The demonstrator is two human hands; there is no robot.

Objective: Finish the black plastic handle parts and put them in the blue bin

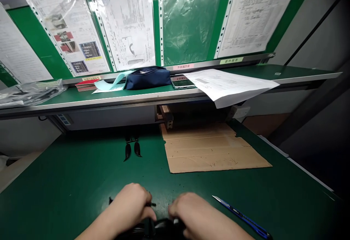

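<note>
My left hand [131,205] and my right hand [195,214] lie close together at the near edge of the green bench [68,185]. Both have their fingers curled down over a black part [161,227] that shows only as a dark shape between and below them. A thin black bit sticks out beside my left hand's knuckles. Most of the part is hidden under the hands.
A blue utility knife [242,217] lies right of my right hand. Two small black curved pieces [132,149] lie further back, next to a flat cardboard sheet [213,148]. The shelf above carries a navy pouch [147,77], a phone [182,81] and loose paper sheets [229,85].
</note>
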